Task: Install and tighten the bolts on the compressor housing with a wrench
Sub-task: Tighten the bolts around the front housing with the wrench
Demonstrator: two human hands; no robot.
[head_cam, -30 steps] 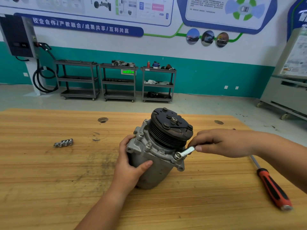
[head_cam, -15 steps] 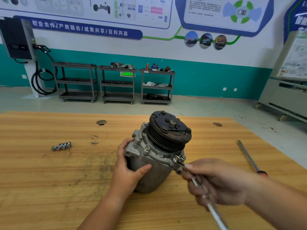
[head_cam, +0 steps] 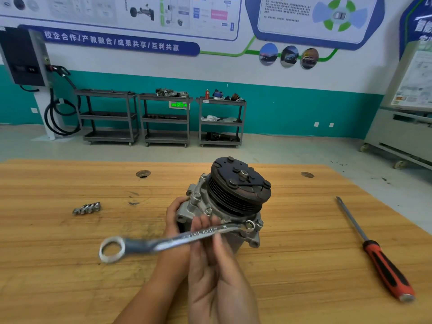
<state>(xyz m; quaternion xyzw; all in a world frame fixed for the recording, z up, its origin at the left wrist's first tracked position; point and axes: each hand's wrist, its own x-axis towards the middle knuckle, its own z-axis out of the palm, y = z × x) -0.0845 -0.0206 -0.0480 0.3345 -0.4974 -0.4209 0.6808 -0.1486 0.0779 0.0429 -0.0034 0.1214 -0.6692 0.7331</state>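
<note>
Head view, workshop bench.

1. Compressor [head_cam: 224, 213]: stands on the tabletop [head_cam: 58, 265] near its middle. It is tilted, with the black pulley [head_cam: 240, 185] facing up and to the right. The grey housing sits below the pulley, with several bolts seated round its flange.
2. Wrench [head_cam: 187, 237]: double ring type. One ring sits over a bolt [head_cam: 249, 225] at the flange's near right corner. The shaft runs left and slightly down, across the front of the housing. The free ring hangs over the tabletop, blurred.
3. Left hand [head_cam: 171, 216]: grips the housing's left side with fingers wrapped against the metal. It is partly hidden behind the wrench and the right hand.
4. Right hand [head_cam: 210, 265]: palm toward the camera, fingers [head_cam: 205, 222] straight and pointing up. They lie against the wrench shaft from behind, pressing it rather than curling round it. The outline is blurred.
5. Loose bolts [head_cam: 86, 208]: a small cluster on the tabletop, well left of the compressor.
6. Screwdriver [head_cam: 385, 270]: red and black handle, lying on the tabletop well to the right with the shaft pointing away.
7. Holes, two: in the tabletop's far part, one left [head_cam: 143, 174] and one right [head_cam: 307, 174].
8. Carts, three [head_cam: 166, 118]: grey, standing on the floor along the teal wall, with parts on some shelves.
9. Wall box [head_cam: 23, 57]: black, far left, with a looped cable below it.
10. Cabinet [head_cam: 402, 129]: grey, on casters, at the right edge.
</note>
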